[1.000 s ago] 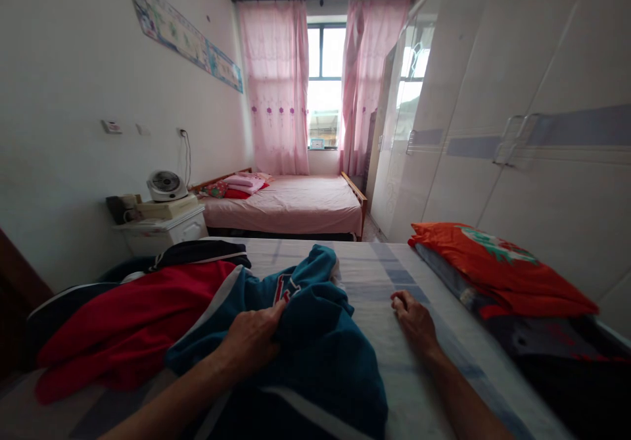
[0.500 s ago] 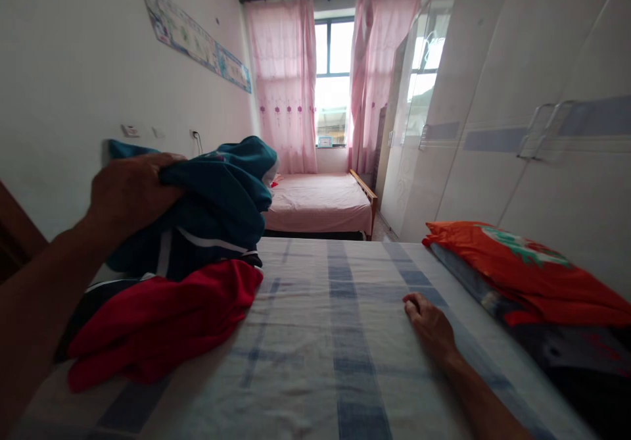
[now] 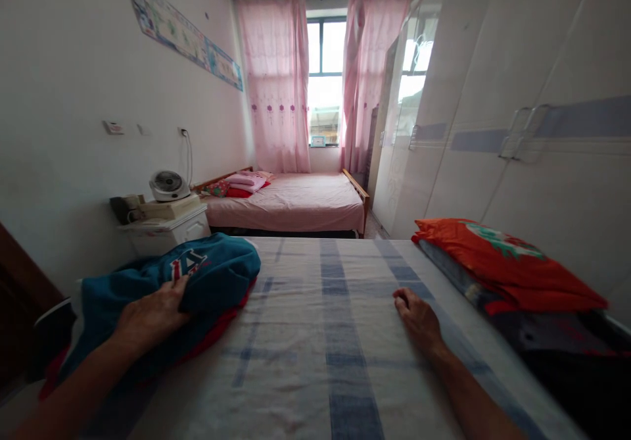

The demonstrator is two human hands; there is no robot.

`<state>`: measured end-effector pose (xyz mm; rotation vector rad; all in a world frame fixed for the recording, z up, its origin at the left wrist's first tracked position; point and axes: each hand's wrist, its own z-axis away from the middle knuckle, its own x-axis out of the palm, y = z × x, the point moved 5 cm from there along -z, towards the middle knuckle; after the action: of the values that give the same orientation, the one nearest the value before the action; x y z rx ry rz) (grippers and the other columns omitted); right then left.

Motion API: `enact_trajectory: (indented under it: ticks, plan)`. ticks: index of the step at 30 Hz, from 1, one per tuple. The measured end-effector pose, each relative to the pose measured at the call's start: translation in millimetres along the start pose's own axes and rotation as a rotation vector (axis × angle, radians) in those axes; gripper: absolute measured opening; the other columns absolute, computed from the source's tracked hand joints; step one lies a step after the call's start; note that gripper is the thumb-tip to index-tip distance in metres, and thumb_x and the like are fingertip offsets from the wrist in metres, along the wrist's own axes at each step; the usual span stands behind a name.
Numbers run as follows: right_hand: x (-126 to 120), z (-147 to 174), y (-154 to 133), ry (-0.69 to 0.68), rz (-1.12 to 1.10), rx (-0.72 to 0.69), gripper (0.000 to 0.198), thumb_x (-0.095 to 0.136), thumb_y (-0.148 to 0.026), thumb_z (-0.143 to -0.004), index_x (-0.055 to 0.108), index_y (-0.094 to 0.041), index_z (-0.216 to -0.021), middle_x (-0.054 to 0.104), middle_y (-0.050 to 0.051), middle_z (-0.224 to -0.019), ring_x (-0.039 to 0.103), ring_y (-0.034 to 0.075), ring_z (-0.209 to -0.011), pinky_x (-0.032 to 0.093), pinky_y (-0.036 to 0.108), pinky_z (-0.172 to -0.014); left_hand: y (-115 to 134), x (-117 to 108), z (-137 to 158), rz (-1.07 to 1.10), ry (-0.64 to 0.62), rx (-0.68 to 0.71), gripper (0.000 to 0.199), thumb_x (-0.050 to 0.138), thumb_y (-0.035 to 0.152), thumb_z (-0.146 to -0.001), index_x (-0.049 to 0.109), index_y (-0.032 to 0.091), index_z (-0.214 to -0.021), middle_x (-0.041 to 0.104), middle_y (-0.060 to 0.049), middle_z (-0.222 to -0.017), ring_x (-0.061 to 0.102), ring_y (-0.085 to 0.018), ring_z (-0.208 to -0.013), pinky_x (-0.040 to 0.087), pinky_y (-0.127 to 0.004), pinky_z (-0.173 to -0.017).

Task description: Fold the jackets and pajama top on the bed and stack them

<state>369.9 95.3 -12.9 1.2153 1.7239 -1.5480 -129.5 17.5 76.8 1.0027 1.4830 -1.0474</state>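
Note:
My left hand rests on a teal garment with a red and white logo, fingers closed over its fabric. The teal garment lies bunched on top of a red garment at the left side of the bed, which has a white and blue checked sheet. My right hand lies flat on the sheet at the right, fingers loosely curled, holding nothing. A stack of folded cloth topped by an orange piece sits just right of that hand.
A white bedside cabinet with a small fan stands at the left wall. A second bed with pink sheet lies beyond, under a window with pink curtains. White wardrobes line the right wall.
My left hand lifted the teal garment off the middle of the bed, swung it left and set it down on the red garment. My right hand stayed on the sheet.

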Motion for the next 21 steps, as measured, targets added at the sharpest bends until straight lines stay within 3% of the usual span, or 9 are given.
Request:
enact_trajectory:
  ticks: [3, 5, 8, 11, 14, 17, 21]
  plan:
    - [-1, 2, -2, 0.02, -0.005, -0.008, 0.023, 0.036, -0.025, -0.085, 0.059, -0.022, -0.091, 0.069, 0.002, -0.088, 0.063, 0.015, -0.08, 0.041, 0.022, -0.071, 37, -24, 12, -0.104, 0.254, 0.133, 0.068, 0.05, 0.038, -0.075, 0.039, 0.009, -0.135, 0.04, -0.022, -0.139, 0.05, -0.037, -0.115, 0.045, -0.047, -0.086]
    - [0, 2, -2, 0.035, -0.007, -0.005, 0.023, 0.037, -0.023, -0.084, 0.059, -0.022, -0.09, 0.069, 0.002, -0.087, 0.063, 0.015, -0.08, 0.04, 0.022, -0.07, 79, -28, 24, -0.044, 0.365, 0.317, 0.061, 0.049, 0.038, -0.077, 0.043, 0.016, -0.133, 0.036, -0.016, -0.143, 0.043, -0.034, -0.124, 0.043, -0.046, -0.092]
    - [0, 3, -3, 0.048, -0.011, -0.004, 0.024, 0.037, -0.021, -0.084, 0.06, -0.022, -0.092, 0.069, 0.002, -0.088, 0.063, 0.015, -0.08, 0.04, 0.022, -0.07, 144, -11, 42, 0.179, 0.29, 0.589, 0.05, 0.049, 0.038, -0.081, 0.048, 0.025, -0.13, 0.04, -0.007, -0.143, 0.044, -0.025, -0.125, 0.039, -0.04, -0.101]
    - [-5, 3, -7, 0.019, -0.02, -0.044, 0.024, 0.039, -0.02, -0.083, 0.062, -0.02, -0.091, 0.069, 0.002, -0.087, 0.063, 0.014, -0.08, 0.041, 0.02, -0.07, 190, 20, 49, 0.317, 0.183, 0.684, 0.044, 0.048, 0.036, -0.085, 0.052, 0.022, -0.126, 0.04, -0.01, -0.142, 0.045, -0.026, -0.124, 0.038, -0.04, -0.102]
    - [-29, 5, -8, -0.016, -0.017, -0.117, 0.023, 0.04, -0.022, -0.084, 0.063, -0.021, -0.088, 0.069, 0.0, -0.084, 0.062, 0.012, -0.079, 0.041, 0.017, -0.072, 207, 50, 45, 0.335, 0.138, 0.661, 0.04, 0.047, 0.03, -0.086, 0.055, 0.018, -0.123, 0.044, -0.013, -0.139, 0.046, -0.026, -0.123, 0.039, -0.042, -0.101]
    - [-79, 11, 8, 0.062, 0.034, -0.106, 0.024, 0.04, -0.024, -0.085, 0.061, -0.021, -0.096, 0.067, 0.004, -0.099, 0.061, 0.013, -0.087, 0.04, 0.018, -0.077, 207, 68, 41, 0.316, 0.133, 0.647, 0.04, 0.044, 0.029, -0.088, 0.055, 0.017, -0.124, 0.05, -0.012, -0.134, 0.046, -0.024, -0.123, 0.035, -0.042, -0.104]
    - [-155, 35, 73, 0.323, 0.171, 0.106, 0.022, 0.04, -0.022, -0.082, 0.058, -0.02, -0.094, 0.059, 0.019, -0.111, 0.056, 0.026, -0.097, 0.037, 0.036, -0.085, 204, 69, 43, 0.322, 0.125, 0.649, 0.04, 0.044, 0.027, -0.087, 0.055, 0.018, -0.124, 0.05, -0.012, -0.134, 0.045, -0.024, -0.124, 0.034, -0.042, -0.106]
